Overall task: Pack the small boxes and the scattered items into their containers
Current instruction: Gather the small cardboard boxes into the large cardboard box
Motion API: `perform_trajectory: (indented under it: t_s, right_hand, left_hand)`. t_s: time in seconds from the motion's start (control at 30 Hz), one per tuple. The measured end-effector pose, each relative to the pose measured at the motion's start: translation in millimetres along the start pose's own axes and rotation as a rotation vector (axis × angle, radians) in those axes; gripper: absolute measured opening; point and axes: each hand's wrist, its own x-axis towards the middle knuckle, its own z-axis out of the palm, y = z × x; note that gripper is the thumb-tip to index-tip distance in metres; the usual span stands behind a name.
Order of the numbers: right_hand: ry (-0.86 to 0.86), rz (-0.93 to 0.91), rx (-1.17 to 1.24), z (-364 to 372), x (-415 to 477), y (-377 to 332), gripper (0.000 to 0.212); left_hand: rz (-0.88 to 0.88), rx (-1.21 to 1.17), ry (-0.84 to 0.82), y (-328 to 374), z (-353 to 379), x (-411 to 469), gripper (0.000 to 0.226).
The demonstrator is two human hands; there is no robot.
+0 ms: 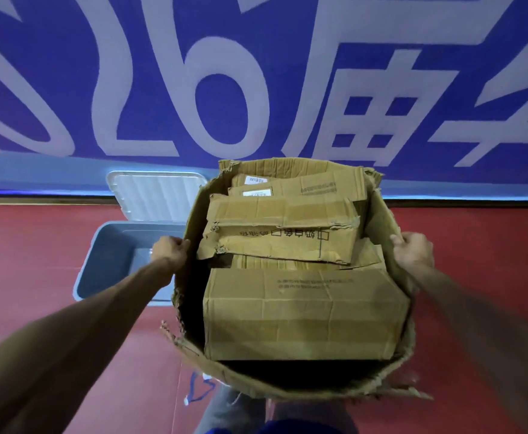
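A large worn cardboard carton (pixel 385 220) with torn rims fills the middle of the view, held above the red floor. Several smaller cardboard boxes (pixel 300 311) lie stacked inside it, some crushed, two at the back with white labels. My left hand (pixel 170 250) grips the carton's left wall near its rim. My right hand (pixel 413 250) grips the right wall. Both arms reach forward on either side of the carton.
A blue-grey plastic bin (pixel 112 261) stands on the red floor to the left, partly behind the carton, its white ribbed lid (pixel 153 195) open at the back. A blue wall banner with white characters rises behind. My legs show below the carton.
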Motion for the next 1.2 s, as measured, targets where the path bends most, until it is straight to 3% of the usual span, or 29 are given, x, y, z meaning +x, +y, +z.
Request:
perform_trajectory:
  t_s: [0.27,0.63,0.97,1.07,1.2]
  right_hand:
    - [-0.043,-0.009,-0.123,92.0,136.1,-17.8,0.030]
    - [-0.091,0.092,-0.066,274.0,293.2,38.3,0.027]
    - [-0.167,0.084,-0.074,403.1,369.3,96.1,0.029]
    - [-0.264,0.108,-0.112,426.0,382.4,113.3,0.028]
    - [-0.359,0.171,-0.179,428.5,383.4,116.7,0.032]
  left_hand:
    - [-0.182,-0.124,-0.050,27.5,74.0,130.7,0.028]
    - [-0.388,-0.135,-0.017,-17.7,265.1,291.7,0.030]
    - [-0.409,-0.119,0.043,-64.0,372.8,378.7,0.028]
    - [-0.460,-0.188,0.040,-68.1,387.7,384.6,0.025]
    - [-0.541,-0.214,-0.073,-136.7,412.5,416.2,0.041]
